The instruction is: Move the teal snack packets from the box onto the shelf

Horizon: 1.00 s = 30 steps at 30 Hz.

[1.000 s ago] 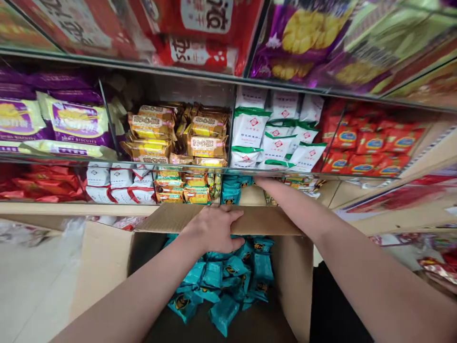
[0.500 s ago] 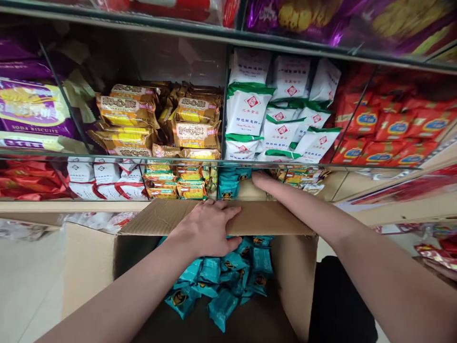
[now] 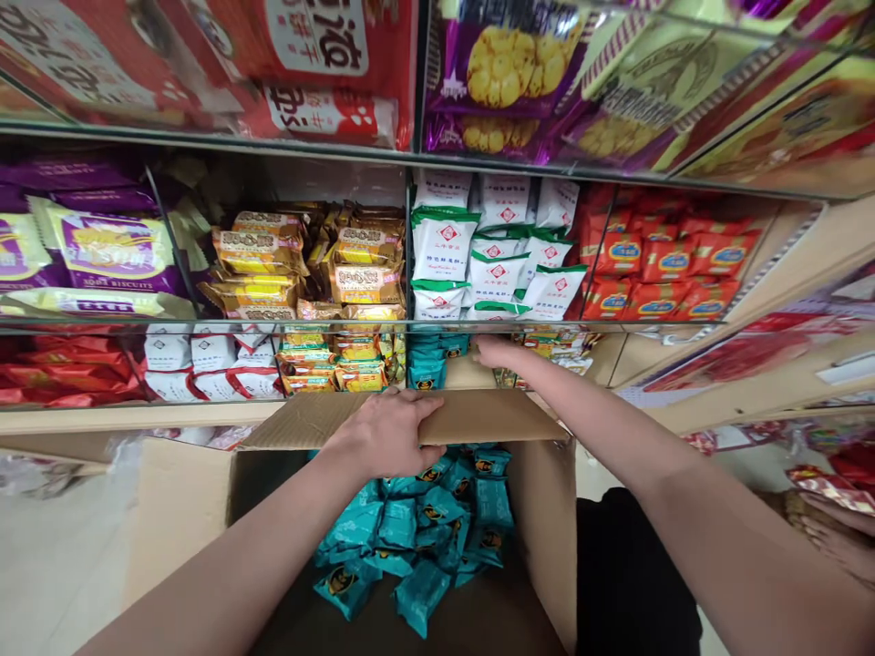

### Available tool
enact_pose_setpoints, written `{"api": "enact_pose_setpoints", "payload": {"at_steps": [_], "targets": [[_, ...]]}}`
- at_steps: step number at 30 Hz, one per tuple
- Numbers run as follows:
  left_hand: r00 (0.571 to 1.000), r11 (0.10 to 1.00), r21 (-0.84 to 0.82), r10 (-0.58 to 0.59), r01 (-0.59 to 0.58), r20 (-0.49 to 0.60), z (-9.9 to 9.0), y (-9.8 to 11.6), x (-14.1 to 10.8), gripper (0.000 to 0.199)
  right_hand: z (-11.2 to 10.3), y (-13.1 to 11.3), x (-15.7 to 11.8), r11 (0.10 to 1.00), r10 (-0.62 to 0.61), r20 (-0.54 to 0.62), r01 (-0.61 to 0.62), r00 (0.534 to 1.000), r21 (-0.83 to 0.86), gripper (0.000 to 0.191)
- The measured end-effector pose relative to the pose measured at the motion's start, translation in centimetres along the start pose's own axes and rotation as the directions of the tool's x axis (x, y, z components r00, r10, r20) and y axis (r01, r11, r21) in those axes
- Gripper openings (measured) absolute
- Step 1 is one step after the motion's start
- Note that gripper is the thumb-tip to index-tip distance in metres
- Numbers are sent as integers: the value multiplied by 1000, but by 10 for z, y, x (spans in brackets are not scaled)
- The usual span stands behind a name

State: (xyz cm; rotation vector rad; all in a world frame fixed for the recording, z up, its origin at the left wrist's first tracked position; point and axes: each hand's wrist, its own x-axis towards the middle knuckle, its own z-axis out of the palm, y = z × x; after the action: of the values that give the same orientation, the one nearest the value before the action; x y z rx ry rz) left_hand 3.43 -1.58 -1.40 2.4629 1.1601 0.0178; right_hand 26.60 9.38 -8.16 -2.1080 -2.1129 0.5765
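My left hand (image 3: 393,433) lies over the front flap (image 3: 478,417) of a cardboard box, fingers stretched out and thumb apart. Inside that box (image 3: 543,528) is a loose heap of small teal packets (image 3: 416,528). Beyond the flap, my right hand (image 3: 490,352) reaches into a compartment of the low shelf. A few teal packets (image 3: 427,372) stand at the left of this compartment, a little apart from the hand. The glass shelf edge and reflections partly hide its fingers, so I cannot see whether anything is in them.
Above run glass shelves (image 3: 307,323) with dividers, holding brown-gold packets (image 3: 365,276), white-green packets (image 3: 499,273), red packets (image 3: 660,260) and purple biscuit packs (image 3: 113,246). White-red packets (image 3: 211,351) fill a low compartment. Another person's hand (image 3: 838,524) shows at the right edge.
The view has tilted up and shifted, so more of the upper shelf shows. Both hands keep nearly the same places, left on the flap and right in the low compartment.
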Motion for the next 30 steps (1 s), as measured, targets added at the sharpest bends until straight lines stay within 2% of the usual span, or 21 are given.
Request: {"api": "enact_pose_setpoints", "payload": {"at_steps": [2,4,5,7,8,9,10,12,13,15,17,19,22,24,26,28,29,30], "targets": [[1000,1000,-3,-6,6,-5,0,0,0,64,-21,-6,-28,999,-39,77,38,996,21,23],[1000,1000,7,-8,8,-12,-1,-1,-1,63,-42,-15,-73,994,-93,76,88,993,67,27],[1000,1000,14,-5,6,-15,-1,-1,-1,63,-49,-21,-102,989,-121,43,117,992,88,28],[1000,999,34,9,-8,-22,-1,0,-1,63,-51,-36,-162,967,-215,-168,234,962,101,26],[999,999,48,20,-19,-25,-1,0,-1,63,-43,-44,-191,956,-238,-260,273,936,105,24],[999,997,65,32,-30,-29,-2,0,-2,63,-30,-52,-216,940,-266,-291,314,919,132,24],[999,996,84,40,-37,-32,-2,1,-2,62,-12,-60,-236,916,-304,-273,359,913,180,25],[998,992,121,51,-47,-37,-2,2,-3,62,35,-70,-257,884,-373,-82,381,924,273,21],[998,990,134,58,-53,-37,-2,2,-4,62,60,-72,-260,898,-339,-5,326,941,295,25],[997,987,149,73,-67,-36,-2,3,-5,62,107,-73,-255,955,-182,95,153,979,253,50],[996,984,162,77,-69,-43,-3,5,-7,61,140,-70,-246,984,-70,94,54,993,168,68],[996,983,178,66,-53,-66,-6,8,-10,58,156,-66,-240,990,-18,27,14,999,140,69],[987,982,176,88,-64,-132,-10,15,-19,53,160,-59,-237,966,85,-57,-69,995,248,77],[961,983,152,136,-101,-242,-7,21,-30,48,158,-54,-235,932,140,-63,-110,988,345,79],[891,982,111,187,-155,-413,6,24,-47,43,156,-49,-233,912,129,-67,-92,989,399,54],[785,973,46,209,-226,-583,29,25,-67,39,152,-45,-232,907,100,-94,-52,991,418,24],[733,962,7,213,-274,-646,43,25,-77,37,149,-45,-233,909,98,-113,-42,989,415,17],[715,959,-66,160,-277,-680,57,25,-86,37,144,-46,-235,902,109,-129,-43,986,429,18]]}}
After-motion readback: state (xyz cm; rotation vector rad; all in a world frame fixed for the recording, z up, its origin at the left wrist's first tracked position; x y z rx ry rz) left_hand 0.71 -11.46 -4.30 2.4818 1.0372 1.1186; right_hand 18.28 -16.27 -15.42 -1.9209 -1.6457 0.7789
